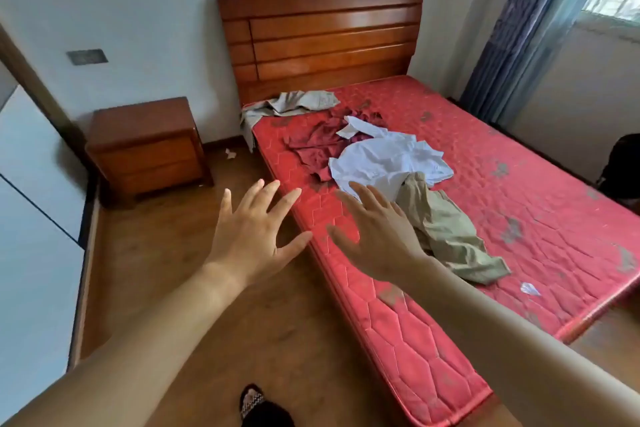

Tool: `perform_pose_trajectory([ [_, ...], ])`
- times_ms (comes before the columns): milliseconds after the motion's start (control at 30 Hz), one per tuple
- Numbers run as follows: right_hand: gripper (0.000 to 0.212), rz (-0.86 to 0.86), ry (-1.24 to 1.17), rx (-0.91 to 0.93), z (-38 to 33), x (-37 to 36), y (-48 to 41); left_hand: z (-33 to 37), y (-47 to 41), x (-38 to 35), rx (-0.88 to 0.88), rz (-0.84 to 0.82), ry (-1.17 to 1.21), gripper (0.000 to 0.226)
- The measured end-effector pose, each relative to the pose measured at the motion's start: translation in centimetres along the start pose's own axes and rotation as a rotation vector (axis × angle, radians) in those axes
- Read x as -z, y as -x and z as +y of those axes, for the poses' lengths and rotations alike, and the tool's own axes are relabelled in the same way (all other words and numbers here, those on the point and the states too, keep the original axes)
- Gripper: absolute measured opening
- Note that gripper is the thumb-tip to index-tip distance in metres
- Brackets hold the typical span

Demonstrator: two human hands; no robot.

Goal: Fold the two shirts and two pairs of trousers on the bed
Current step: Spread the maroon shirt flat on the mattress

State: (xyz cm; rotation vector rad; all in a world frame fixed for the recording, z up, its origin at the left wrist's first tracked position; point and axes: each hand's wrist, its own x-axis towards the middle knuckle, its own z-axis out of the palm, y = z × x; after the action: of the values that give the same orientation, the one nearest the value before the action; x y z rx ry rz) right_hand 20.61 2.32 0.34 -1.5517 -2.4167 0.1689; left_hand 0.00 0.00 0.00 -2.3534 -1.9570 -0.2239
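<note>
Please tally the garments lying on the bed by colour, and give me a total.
White: 1, the white shirt
Dark red: 1, the dark red garment
Olive-khaki: 1, the khaki trousers
Light grey-beige: 1, the grey garment, hanging over the mattress corner
Total: 4, all unfolded

white shirt (pixel 384 163), maroon shirt (pixel 318 146), khaki trousers (pixel 446 229), crumpled
</note>
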Motion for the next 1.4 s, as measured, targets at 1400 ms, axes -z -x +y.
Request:
perform_pose_trajectory([
  [1400,0.055,-0.138,-0.082,-0.304,9.5,-17.0,-59.0,-31.5,-57.4,-16.2,-0.183,-0.190,0.059,0.079],
])
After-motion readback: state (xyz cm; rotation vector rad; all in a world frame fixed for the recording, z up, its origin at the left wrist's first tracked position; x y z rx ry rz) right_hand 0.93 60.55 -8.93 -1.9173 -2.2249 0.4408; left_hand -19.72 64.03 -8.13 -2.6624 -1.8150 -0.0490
